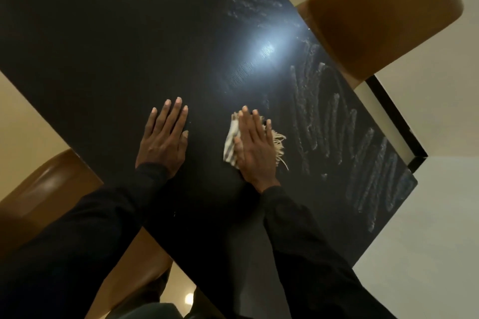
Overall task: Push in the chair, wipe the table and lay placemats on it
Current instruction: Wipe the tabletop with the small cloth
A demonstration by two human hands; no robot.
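— So, where is the cloth on my feed?

— Roughly mid-table. I see the striped cloth [230, 146] lying bunched on the black table [103, 46], with a frayed fringe poking out on its right side. The right hand [255, 145] lies flat on top of it, palm down. Its fingers are straight and slightly spread, pressing the cloth to the surface, and none is curled round it.

— And the other hand?

— The left hand [164, 137] rests flat on the bare tabletop, left of the cloth and apart from it. Its fingers are straight and close together, with the thumb alongside. Both arms are in dark sleeves [311, 254].

— What does the tabletop look like?

— Pale smeary streaks [337, 122] run in rows across its right part, from the far corner toward the near one. A bright lamp glare [264, 49] sits on the surface beyond the hands.

— Chairs?

— I count two, both brown. The far chair [383, 13] stands close against the table's right edge. The near chair [44, 197] is at the left edge, partly hidden behind the left sleeve. I cannot tell how far under the table either one sits. Pale floor [427, 241] shows around the table.
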